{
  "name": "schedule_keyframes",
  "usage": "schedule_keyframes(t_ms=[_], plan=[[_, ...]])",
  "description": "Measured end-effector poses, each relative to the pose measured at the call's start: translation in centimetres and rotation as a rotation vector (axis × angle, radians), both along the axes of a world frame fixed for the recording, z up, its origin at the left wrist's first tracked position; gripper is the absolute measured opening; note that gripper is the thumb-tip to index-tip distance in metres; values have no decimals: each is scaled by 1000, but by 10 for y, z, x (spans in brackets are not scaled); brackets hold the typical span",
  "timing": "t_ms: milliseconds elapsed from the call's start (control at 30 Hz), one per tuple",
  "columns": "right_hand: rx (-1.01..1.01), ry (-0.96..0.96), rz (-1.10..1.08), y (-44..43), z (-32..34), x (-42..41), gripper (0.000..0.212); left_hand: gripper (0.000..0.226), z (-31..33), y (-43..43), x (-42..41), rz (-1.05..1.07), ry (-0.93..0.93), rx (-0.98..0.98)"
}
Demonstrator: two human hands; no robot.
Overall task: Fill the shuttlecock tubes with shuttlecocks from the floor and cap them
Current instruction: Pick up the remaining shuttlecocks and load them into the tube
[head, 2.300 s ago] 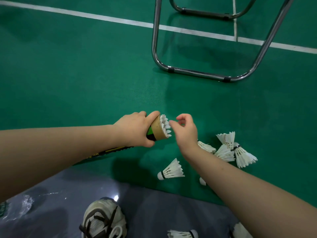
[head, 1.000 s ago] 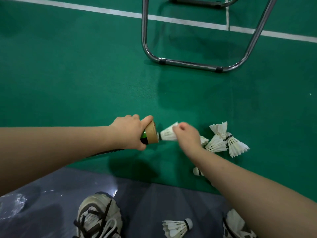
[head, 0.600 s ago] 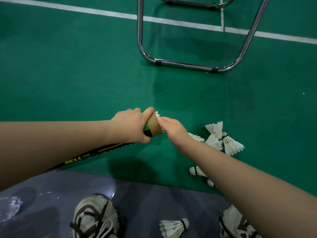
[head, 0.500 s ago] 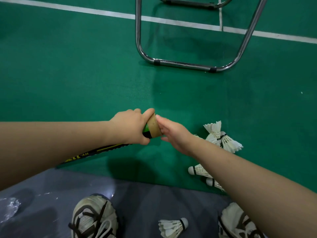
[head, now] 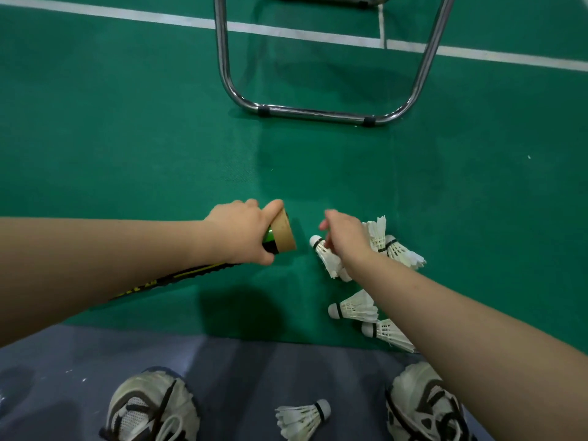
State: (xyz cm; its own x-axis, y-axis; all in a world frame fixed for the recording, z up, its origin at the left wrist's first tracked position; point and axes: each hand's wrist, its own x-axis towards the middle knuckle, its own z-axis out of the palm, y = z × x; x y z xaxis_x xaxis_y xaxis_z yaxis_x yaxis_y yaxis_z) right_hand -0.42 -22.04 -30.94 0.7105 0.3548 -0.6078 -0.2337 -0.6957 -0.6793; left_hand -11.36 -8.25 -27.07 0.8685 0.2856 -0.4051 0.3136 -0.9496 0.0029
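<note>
Green court floor point(head: 127, 138) with white lines underfoot, and the left hand point(head: 241, 232) is wrapped around the shuttlecock tube point(head: 280, 233), cardboard mouth facing right. Yellow lettering runs along its black side, too blurred to read. Just beside it, the right hand point(head: 345, 238) pinches a shuttlecock point(head: 327, 256), cork toward the tube. More shuttlecocks point(head: 353, 308) lie near the shoes point(head: 152, 409).
</note>
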Motion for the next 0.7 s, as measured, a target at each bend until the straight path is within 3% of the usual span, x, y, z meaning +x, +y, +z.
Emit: schedule_keyframes(t_ms=[100,233,367,467,567,700], plan=[[-331,-18,295,-28,-12,-2,20,86,-8,-6,-2,-57,36,24],[-408,-187,518,-43,-18,-8,37,85,-18,-14,-3,-103,75,25],[-199,12,333,-34,-21,-10,40,83,-21,-16,3,-89,82,-3],[56,108,-8,-28,-8,-9,31,83,-21,-18,11,-94,86,-2],[245,-39,-213,-26,11,-4,22,80,-21,-16,17,-67,91,-4],[337,-137,-143,-26,30,-8,26,78,-17,-16,26,-31,85,-36]])
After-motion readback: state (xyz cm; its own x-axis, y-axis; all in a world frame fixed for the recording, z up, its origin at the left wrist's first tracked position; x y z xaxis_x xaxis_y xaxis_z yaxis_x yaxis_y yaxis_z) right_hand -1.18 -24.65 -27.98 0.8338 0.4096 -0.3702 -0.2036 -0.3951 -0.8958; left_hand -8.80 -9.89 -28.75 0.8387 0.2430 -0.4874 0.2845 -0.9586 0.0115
